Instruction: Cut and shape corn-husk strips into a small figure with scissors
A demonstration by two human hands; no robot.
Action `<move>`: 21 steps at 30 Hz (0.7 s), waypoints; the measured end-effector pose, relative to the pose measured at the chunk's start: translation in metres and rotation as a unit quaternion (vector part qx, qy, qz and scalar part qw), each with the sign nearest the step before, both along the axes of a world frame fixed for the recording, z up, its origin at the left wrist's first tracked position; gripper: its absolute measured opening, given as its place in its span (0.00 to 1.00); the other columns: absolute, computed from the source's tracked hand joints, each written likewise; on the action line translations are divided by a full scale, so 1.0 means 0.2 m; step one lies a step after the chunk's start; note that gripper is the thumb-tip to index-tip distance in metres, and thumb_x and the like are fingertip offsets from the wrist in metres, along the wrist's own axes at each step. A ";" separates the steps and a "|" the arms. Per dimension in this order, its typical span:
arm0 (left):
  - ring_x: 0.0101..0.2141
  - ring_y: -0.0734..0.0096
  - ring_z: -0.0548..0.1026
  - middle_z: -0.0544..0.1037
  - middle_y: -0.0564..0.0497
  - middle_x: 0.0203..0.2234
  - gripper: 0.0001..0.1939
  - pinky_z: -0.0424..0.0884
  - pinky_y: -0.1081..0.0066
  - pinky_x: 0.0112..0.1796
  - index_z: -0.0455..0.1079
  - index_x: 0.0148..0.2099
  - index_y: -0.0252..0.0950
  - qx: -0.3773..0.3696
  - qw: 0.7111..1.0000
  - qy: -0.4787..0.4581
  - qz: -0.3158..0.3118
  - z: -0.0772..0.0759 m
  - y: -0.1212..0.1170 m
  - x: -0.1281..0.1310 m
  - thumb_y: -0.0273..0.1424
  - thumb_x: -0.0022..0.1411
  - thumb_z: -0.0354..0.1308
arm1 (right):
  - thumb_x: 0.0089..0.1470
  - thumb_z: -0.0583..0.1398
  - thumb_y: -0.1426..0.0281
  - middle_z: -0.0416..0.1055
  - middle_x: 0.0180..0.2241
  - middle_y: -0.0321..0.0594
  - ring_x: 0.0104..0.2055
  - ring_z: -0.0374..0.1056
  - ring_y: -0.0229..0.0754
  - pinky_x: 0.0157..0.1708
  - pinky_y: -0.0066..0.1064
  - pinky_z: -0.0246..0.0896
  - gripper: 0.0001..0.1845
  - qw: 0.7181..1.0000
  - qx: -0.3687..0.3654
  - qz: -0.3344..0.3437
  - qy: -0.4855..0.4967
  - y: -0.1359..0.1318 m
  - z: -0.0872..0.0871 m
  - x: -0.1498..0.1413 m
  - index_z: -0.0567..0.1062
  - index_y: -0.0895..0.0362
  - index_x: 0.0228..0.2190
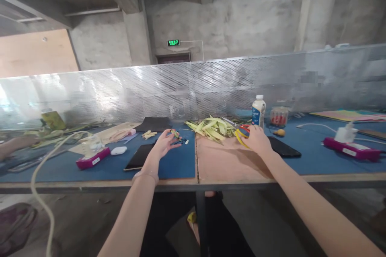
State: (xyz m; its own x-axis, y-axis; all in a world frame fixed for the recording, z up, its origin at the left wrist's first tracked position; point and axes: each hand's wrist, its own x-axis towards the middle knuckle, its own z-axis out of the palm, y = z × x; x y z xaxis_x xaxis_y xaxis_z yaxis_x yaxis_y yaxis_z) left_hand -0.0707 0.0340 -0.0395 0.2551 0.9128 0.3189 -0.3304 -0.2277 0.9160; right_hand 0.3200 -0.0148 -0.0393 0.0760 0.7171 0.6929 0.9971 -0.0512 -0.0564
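"What are the hands doing in the head view?"

"The left hand (164, 143) has its fingers spread wide, right by a small multicoloured piece (175, 133). The right hand (257, 140) is at the red and yellow handles (240, 138); I can't tell how tightly its fingers are closed, or whether the handles belong to one tool."

"And where do the handles lie?"

"At the right edge of the pile of pale green strips (212, 128), which sits between the hands."

"Anything in the way?"

"The bottle (258, 111) stands upright just behind the right hand, with a clear jar (279, 117) to its right. A black phone (285, 147) lies beside that hand. The left wrist partly covers a dark tablet (139, 157)."

"Further left?"

"A white case (118, 150), a purple power strip (93, 159) with a cable, and another person's hand (22, 143). A perforated metal screen (157, 92) closes off the back of the table (175, 166)."
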 end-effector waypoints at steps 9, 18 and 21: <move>0.36 0.61 0.78 0.73 0.48 0.38 0.18 0.71 0.50 0.43 0.56 0.39 0.39 -0.044 0.996 0.057 -0.047 -0.01 -0.03 0.03 0.37 0.54 0.62 | 0.48 0.57 0.60 0.66 0.40 0.52 0.46 0.60 0.52 0.44 0.35 0.57 0.21 0.999 -0.027 0.018 0.025 0.07 -0.06 0.02 0.68 0.63 0.39; 0.31 0.64 0.79 0.73 0.52 0.33 0.19 0.72 0.55 0.38 0.53 0.41 0.42 -0.028 0.999 0.032 -0.014 -0.01 0.02 0.03 0.38 0.55 0.61 | 0.46 0.57 0.61 0.67 0.39 0.50 0.45 0.62 0.50 0.41 0.34 0.58 0.18 0.998 -0.054 0.017 0.027 0.08 -0.07 0.01 0.69 0.61 0.37; 0.33 0.63 0.79 0.73 0.53 0.34 0.20 0.72 0.58 0.37 0.52 0.41 0.44 -0.007 1.000 0.001 0.000 0.01 0.01 0.03 0.40 0.54 0.60 | 0.46 0.57 0.62 0.67 0.39 0.50 0.45 0.62 0.50 0.42 0.33 0.58 0.17 0.998 -0.058 0.022 0.025 0.08 -0.07 0.01 0.69 0.61 0.36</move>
State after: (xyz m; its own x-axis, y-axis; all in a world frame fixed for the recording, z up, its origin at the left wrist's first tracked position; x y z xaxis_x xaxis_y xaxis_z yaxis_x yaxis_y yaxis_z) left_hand -0.0655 0.0350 -0.0365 0.2567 0.9172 0.3047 -0.3279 -0.2139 0.9202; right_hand 0.3226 0.0012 -0.0531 0.0747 0.7959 0.6008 0.9946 -0.0160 -0.1024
